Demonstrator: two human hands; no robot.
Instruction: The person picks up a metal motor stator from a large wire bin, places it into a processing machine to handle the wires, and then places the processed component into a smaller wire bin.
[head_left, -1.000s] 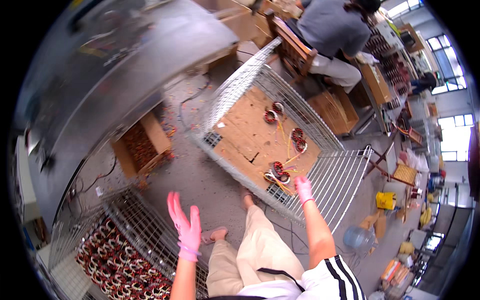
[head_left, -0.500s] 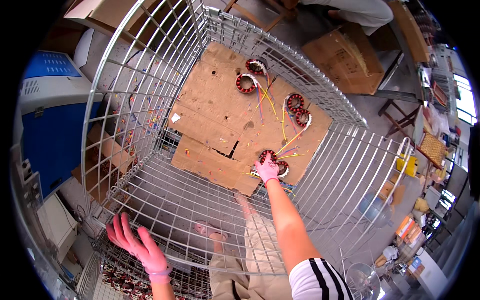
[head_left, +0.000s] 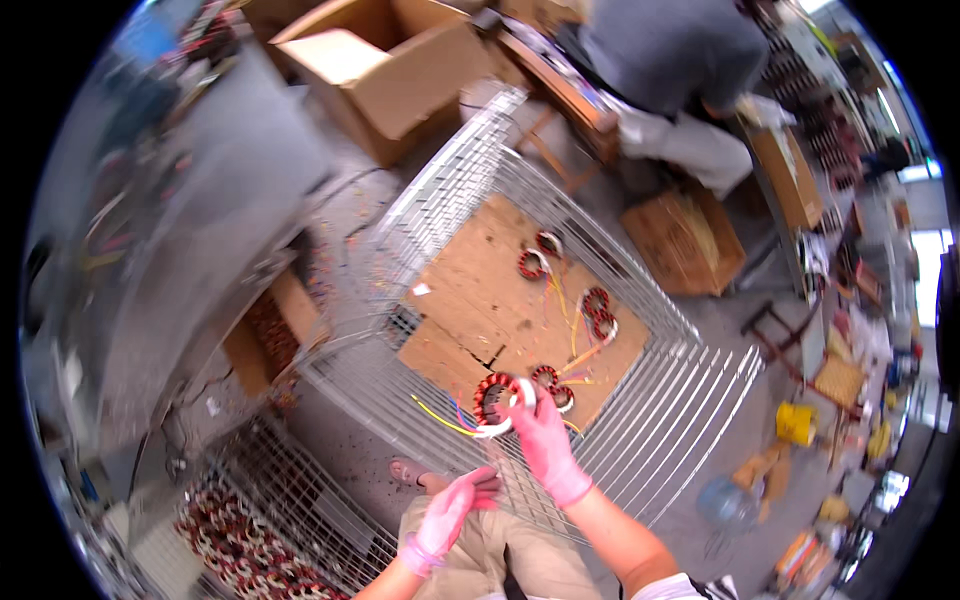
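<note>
My right hand, in a pink glove, grips a motor stator, a ring with red windings, a white sleeve and yellow and blue leads. It is raised above the near part of the wire cage. My left hand, also gloved in pink, is lower and to the left, fingers stretched out and nothing in them. On the cardboard sheet inside the cage lie stators in pairs: one pair far back, another at the right, a third just beyond my right hand.
A second wire basket at the lower left holds many stators. Large cardboard boxes stand at the back, near a person in grey. A grey machine surface fills the left. A yellow bucket is at the right.
My right hand has come up from the cardboard and now holds a stator. My left hand has moved right, from the cage's left rim toward the middle. The view has shifted.
</note>
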